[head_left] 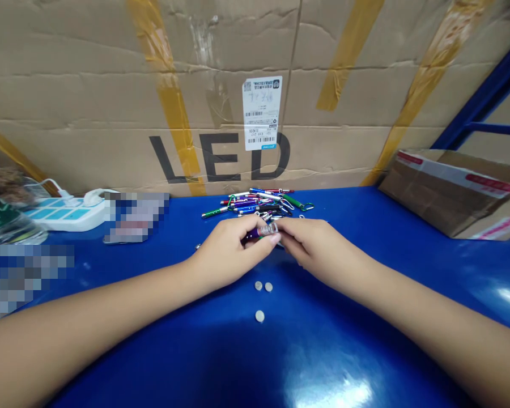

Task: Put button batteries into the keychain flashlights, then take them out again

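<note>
My left hand (226, 249) is closed around a small purple flashlight (250, 234), its barrel lying between thumb and fingers. A silvery coil spring (268, 229) shows at the flashlight's right end, by my left thumb tip. My right hand (318, 241) meets that end with its fingers bent and pressed together; whatever they hold is hidden. Below the hands, three button cells lie on the blue table: a pair of cells (263, 287) side by side and a single cell (259, 316) nearer me. Behind the hands is a pile of colourful mini flashlights (259, 198) with carabiner clips.
A large cardboard box (221, 102) marked LED stands along the back of the blue table (174, 351). On the right sits a smaller carton (446, 187). A white power strip (72, 214) with plugs is at the left, near a clear plastic bag (17, 226).
</note>
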Available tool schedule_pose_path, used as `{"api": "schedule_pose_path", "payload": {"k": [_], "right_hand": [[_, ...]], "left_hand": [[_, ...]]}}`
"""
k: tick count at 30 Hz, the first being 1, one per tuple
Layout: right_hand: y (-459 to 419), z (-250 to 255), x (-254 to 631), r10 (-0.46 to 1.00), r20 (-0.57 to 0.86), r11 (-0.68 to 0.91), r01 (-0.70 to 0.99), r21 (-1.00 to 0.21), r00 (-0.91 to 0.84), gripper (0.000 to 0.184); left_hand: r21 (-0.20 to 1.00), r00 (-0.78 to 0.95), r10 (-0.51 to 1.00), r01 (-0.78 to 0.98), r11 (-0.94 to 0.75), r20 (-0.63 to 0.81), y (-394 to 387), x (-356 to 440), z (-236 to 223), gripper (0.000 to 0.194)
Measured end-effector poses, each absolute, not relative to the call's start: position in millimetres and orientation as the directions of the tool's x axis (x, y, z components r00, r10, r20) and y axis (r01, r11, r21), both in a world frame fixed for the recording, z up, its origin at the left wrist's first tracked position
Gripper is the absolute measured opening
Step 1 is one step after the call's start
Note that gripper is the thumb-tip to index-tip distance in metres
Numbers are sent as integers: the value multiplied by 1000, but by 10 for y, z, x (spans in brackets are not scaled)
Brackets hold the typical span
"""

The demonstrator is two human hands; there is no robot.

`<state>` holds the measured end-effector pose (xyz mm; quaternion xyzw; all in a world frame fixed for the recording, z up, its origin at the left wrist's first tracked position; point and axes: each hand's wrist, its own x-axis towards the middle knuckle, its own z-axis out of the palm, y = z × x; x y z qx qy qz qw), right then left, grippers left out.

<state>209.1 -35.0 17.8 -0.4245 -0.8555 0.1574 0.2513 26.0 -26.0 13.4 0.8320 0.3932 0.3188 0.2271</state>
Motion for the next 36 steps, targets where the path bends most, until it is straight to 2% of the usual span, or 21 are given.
{"api": "schedule_pose_path", "payload": {"k": [2, 5, 8, 10, 14, 16, 20, 23, 27, 36], "right_hand": [[-337, 167, 2102, 789, 332, 614, 680, -402, -517, 17], [-345, 167, 2102, 799, 312, 601, 691, -401, -513, 19], [-381, 186, 2087, 802, 297, 597, 715, -365, -518, 24], [-409, 198, 2064, 822, 254, 566, 782, -262, -510, 27], [-435, 187, 1993, 869, 186, 460, 887, 45, -460, 30], [-428, 172, 1964, 873, 177, 438, 890, 128, -455, 31], [-392, 183, 1975, 897, 159, 391, 908, 149, -412, 29], [-371, 231, 2028, 918, 179, 338, 935, 112, -353, 28], [-380, 273, 2051, 916, 189, 347, 936, 67, -353, 26], [-395, 243, 2015, 907, 207, 324, 922, 213, -367, 29]], "left_hand": [[641, 495, 814, 525, -560, 304, -244, 265, 126, 22], [642, 526, 795, 505, -577, 301, -221, 270, 108, 24], [651, 468, 814, 505, -566, 345, -212, 265, 102, 24], [661, 416, 834, 516, -544, 362, -216, 266, 102, 23], [656, 406, 837, 524, -543, 368, -235, 284, 94, 24], [651, 426, 831, 524, -550, 359, -244, 290, 86, 24], [617, 502, 802, 531, -581, 324, -254, 263, 84, 23], [527, 566, 763, 565, -635, 313, -252, 223, 104, 24], [447, 614, 730, 585, -676, 300, -242, 201, 133, 27], [567, 576, 744, 506, -650, 338, -227, 210, 144, 34]]}}
